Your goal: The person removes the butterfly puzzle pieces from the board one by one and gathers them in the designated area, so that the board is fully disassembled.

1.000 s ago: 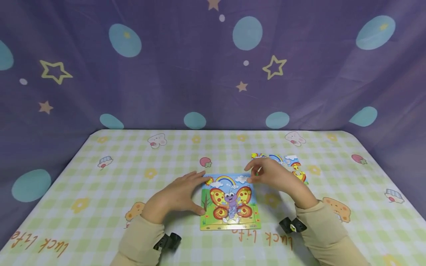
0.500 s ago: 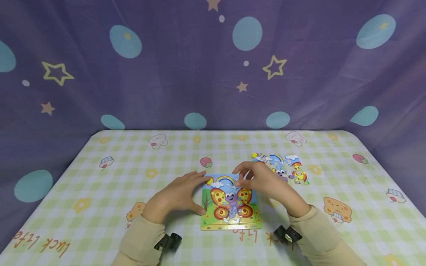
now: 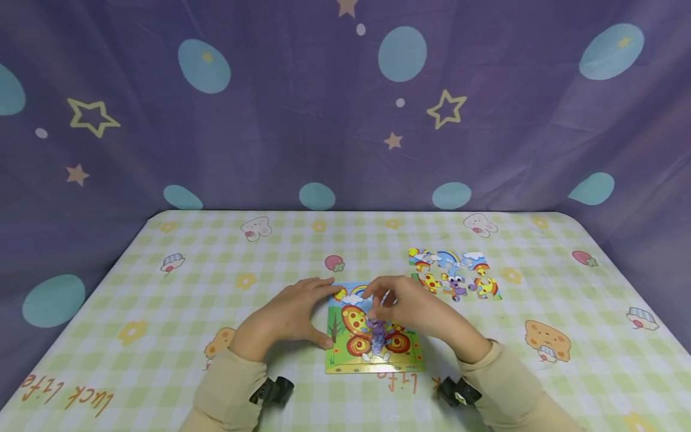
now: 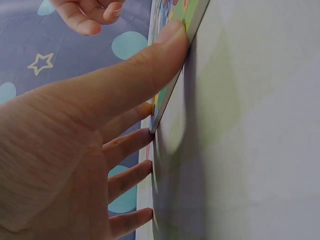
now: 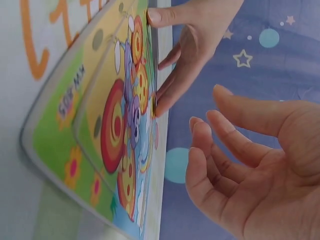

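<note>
Loosely curled and holding nothing, right hand (image 3: 402, 307) now hovers over the butterfly puzzle board (image 3: 373, 351) at lower centre, having drifted left from the loose pieces (image 3: 454, 277). Left hand (image 3: 291, 317), fingers straight, still braces the board's left edge.

The tablecloth (image 3: 302, 240) carries handwritten-style orange lettering, upside down from the head camera. At about 8 o'clock on the cloth, near its left corner, the words "luck life" (image 3: 67, 397) can be read. A second "luck life" (image 3: 402, 381) sits at 6 o'clock, just below the butterfly puzzle board (image 3: 372, 354), partly covered by a sleeve. In the right wrist view, the puzzle board's green border bears small purple print (image 5: 68, 102), perhaps a model code; its letters are too blurred to read.
</note>
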Demonstrator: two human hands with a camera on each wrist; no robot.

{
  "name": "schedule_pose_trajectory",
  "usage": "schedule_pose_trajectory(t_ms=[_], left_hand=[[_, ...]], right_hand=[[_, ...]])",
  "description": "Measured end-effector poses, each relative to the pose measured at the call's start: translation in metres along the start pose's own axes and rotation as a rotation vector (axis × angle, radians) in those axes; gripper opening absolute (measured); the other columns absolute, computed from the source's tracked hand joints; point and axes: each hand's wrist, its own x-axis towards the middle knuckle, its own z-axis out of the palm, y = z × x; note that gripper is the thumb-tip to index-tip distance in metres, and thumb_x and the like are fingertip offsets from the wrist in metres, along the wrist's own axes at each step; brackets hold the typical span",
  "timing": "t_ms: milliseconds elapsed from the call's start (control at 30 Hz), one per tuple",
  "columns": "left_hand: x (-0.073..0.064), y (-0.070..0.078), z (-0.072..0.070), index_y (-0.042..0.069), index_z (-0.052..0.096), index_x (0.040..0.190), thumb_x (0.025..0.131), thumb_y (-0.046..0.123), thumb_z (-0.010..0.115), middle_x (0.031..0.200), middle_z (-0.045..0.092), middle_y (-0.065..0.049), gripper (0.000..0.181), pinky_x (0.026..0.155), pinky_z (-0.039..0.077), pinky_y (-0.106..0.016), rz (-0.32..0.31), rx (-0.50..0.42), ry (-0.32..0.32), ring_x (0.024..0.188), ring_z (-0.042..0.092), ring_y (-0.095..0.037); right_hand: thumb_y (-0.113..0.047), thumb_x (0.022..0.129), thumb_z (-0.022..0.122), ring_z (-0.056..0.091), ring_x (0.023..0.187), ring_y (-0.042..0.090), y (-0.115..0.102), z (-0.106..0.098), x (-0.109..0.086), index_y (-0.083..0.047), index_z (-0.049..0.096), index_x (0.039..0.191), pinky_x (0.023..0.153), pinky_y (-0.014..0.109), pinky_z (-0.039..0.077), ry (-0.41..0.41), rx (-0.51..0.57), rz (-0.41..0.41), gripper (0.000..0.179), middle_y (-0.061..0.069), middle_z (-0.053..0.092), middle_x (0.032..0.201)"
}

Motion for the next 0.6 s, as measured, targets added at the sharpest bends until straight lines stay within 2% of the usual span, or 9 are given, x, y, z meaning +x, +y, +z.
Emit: schedule_pose_trajectory(t_ms=[300, 600], left_hand=[[0.000, -0.001, 0.000, 0.015, 0.046, 0.149, 0.067, 0.043, 0.090, 0.157, 0.036, -0.008, 0.097, 0.117, 0.022, -0.056, -0.002, -0.003, 0.002, 0.145, 0.028, -0.033], [0.001, -0.003, 0.001, 0.016, 0.046, 0.149, 0.068, 0.043, 0.090, 0.157, 0.036, -0.008, 0.096, 0.117, 0.023, -0.056, -0.006, 0.007, -0.007, 0.145, 0.028, -0.033]], right_hand=[[0.002, 0.088, 0.068, 0.056, 0.066, 0.010, -0.007, 0.009, 0.000, -0.003, 0.069, 0.107, 0.053, 0.023, 0.045, -0.056, 0.004, -0.045, 0.019, -0.002, 0.062, 0.082], [0.000, 0.089, 0.070, 0.055, 0.064, 0.008, -0.015, 0.018, -0.002, -0.004, 0.067, 0.110, 0.059, 0.024, 0.046, -0.152, -0.054, -0.023, 0.021, -0.003, 0.060, 0.081]])
